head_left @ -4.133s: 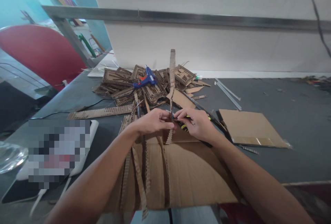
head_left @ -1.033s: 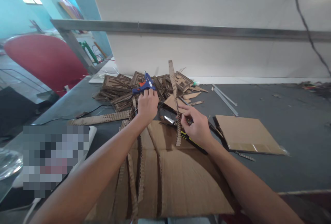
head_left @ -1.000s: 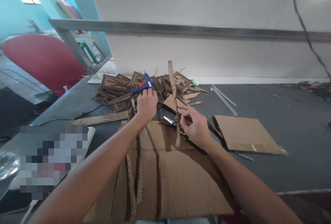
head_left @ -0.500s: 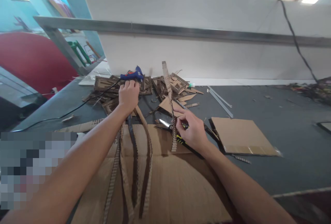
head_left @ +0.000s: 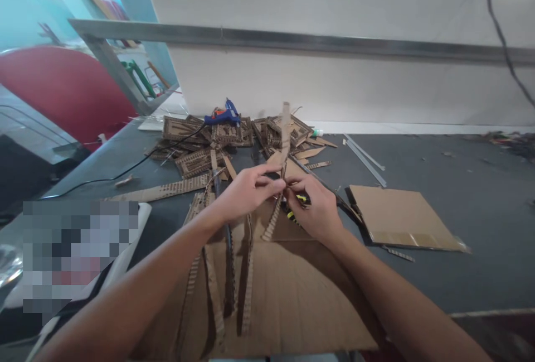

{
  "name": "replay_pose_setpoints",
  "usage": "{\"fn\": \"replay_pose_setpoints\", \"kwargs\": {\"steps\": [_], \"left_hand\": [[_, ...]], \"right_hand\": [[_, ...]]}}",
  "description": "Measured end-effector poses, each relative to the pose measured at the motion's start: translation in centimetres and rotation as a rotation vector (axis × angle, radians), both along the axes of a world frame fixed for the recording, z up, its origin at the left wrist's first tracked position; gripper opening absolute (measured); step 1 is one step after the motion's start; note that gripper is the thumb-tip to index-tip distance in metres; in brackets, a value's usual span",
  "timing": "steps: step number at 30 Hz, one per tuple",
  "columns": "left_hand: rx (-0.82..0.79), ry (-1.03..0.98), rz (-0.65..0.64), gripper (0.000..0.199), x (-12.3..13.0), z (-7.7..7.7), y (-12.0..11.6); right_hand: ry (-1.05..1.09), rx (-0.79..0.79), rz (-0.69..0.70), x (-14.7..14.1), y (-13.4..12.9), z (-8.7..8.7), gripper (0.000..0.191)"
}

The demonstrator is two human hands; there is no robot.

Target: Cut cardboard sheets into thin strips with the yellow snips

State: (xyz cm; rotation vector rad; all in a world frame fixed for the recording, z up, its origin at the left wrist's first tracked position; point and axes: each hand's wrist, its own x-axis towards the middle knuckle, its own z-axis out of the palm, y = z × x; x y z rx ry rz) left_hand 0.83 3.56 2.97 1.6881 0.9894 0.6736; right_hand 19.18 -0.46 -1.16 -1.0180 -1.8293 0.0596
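A narrow corrugated cardboard strip (head_left: 286, 130) stands upright between my hands, its lower end slanting down to the left. My left hand (head_left: 253, 189) pinches it from the left, thumb and fingers at its middle. My right hand (head_left: 311, 206) grips the same strip just below, from the right. Beneath them lies a large cardboard sheet (head_left: 301, 289). Several long cardboard strips (head_left: 247, 300) rest on its left part. Scissors with black and yellow handles (head_left: 292, 217) are mostly hidden behind my right hand.
A blue glue gun (head_left: 223, 116) sits on a heap of cardboard pieces (head_left: 190, 161), its cord trailing left. A square cardboard piece (head_left: 401, 214) lies at the right. Thin clear sticks (head_left: 365, 161) are farther back. A white board (head_left: 313, 86) stands behind the table.
My left hand has come from the heap beside the glue gun to the cardboard strip and now pinches it. My right hand keeps its hold. The view has shifted slightly.
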Motion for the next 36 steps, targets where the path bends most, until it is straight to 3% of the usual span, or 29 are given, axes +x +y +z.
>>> {"fn": "replay_pose_setpoints", "kwargs": {"steps": [4,9,25,28,33,36], "left_hand": [[-0.221,-0.178,0.049,0.071,-1.0,-0.8,-1.6],[-0.381,-0.348,0.021,0.074,-1.5,-2.1,-1.8],[-0.271,-0.377,0.067,0.066,-0.4,-3.1,-2.6],[-0.296,-0.398,0.086,0.07,-0.5,-3.2,-2.4],[-0.323,-0.462,0.107,0.059,-0.8,-3.3,-2.3],[-0.326,-0.489,0.108,0.048,-1.0,-3.2,-2.4]], "right_hand": [[-0.021,-0.02,0.097,-0.3,-0.4,0.0,0.009],[0.073,-0.149,0.041,-0.3,-0.6,-0.1,0.003],[0.236,-0.427,0.032,-0.7,-0.6,0.3,0.012],[0.214,-0.294,0.005,-0.8,-0.6,0.2,0.011],[0.063,0.207,-0.168,-0.3,-0.8,0.4,0.018],[-0.128,0.313,-0.145,0.1,-0.8,0.8,0.016]]}}
